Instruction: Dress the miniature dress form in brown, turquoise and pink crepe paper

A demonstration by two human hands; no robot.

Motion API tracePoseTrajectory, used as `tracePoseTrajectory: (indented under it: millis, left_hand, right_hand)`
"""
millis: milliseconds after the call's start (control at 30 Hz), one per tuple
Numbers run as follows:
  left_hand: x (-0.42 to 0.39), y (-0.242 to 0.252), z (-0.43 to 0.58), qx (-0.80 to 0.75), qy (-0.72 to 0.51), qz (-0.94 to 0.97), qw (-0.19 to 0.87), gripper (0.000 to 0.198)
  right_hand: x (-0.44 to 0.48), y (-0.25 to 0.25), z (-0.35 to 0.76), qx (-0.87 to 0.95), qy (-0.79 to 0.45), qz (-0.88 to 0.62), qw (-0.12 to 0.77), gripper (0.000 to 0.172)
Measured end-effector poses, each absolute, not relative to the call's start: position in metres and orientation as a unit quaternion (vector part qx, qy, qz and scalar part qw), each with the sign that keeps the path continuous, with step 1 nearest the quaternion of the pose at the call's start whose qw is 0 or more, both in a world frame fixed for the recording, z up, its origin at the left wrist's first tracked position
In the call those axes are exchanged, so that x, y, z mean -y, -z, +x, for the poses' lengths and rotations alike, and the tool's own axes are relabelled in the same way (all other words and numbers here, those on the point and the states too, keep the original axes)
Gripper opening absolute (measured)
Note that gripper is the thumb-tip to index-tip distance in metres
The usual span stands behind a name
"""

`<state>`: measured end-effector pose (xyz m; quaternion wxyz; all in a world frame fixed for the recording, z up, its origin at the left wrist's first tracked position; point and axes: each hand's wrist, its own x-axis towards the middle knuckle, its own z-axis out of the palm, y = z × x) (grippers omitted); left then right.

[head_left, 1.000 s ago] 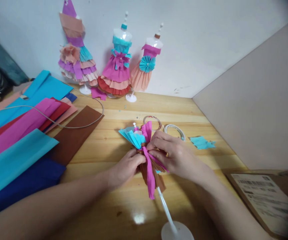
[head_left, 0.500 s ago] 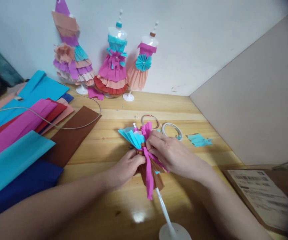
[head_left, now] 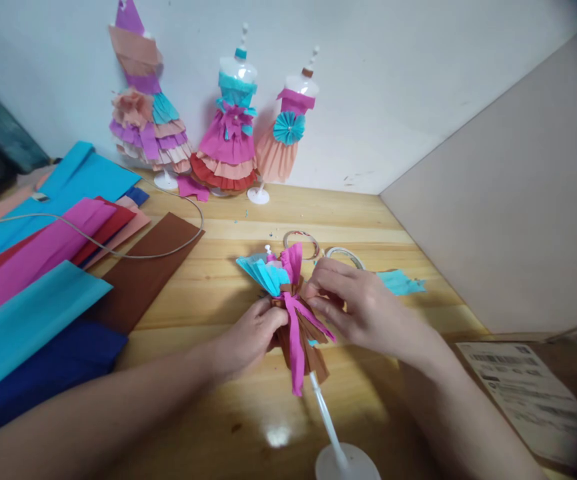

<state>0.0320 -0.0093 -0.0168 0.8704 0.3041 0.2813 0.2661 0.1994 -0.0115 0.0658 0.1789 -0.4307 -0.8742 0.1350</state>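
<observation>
The left hand (head_left: 255,330) stays closed round the waist of the paper-dressed mannequin (head_left: 288,280), which lies tilted over the bench (head_left: 208,293). The right hand (head_left: 363,303) has drawn rightward, uncovering the skirt, and its fingertips pinch the magenta strip (head_left: 295,347) at the waist.

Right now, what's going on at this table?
A person's left hand grips a mini mannequin lying on the wooden table, dressed in pink, blue and brown crepe paper. The right hand has its fingertips at the waist. Three finished dresses stand by the wall; crepe sheets lie on the left.
</observation>
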Motion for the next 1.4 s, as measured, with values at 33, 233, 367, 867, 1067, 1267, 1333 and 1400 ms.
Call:
tracePoseTrajectory:
  millis: [33,233,367,867,1067,1267,1333,1400]
  left_hand:
    - [0.009,0.017,0.032,-0.28,-0.27,0.305,0.869,0.019]
    - [0.008,0.022,0.032,-0.263,-0.283,0.303,0.871,0.02]
    - [0.006,0.021,0.032,-0.266,-0.28,0.298,0.873,0.016]
    - [0.01,0.018,0.032,-0.27,-0.285,0.28,0.876,0.012]
    - [0.012,0.02,0.034,-0.273,-0.27,0.341,0.858,0.005]
    - [0.012,0.018,0.034,-0.316,-0.253,0.332,0.852,0.013]
    - [0.012,0.018,0.033,-0.305,-0.251,0.329,0.858,0.013]
    - [0.012,0.019,0.033,-0.29,-0.25,0.333,0.862,0.011]
  right_hand:
    - [0.013,-0.068,0.2,0.872,-0.143,-0.435,0.174,0.018]
    - [0.022,-0.071,0.197,0.856,-0.142,-0.489,0.085,0.018]
    - [0.021,-0.07,0.191,0.854,-0.155,-0.483,0.12,0.022]
    - [0.012,-0.06,0.194,0.914,0.041,-0.379,0.143,0.031]
    - [0.011,-0.059,0.199,0.931,0.083,-0.348,0.072,0.03]
    - [0.008,-0.057,0.204,0.935,0.058,-0.341,0.075,0.027]
    - [0.007,-0.058,0.204,0.936,0.05,-0.338,0.081,0.026]
    - [0.007,-0.059,0.204,0.937,0.038,-0.338,0.084,0.025]
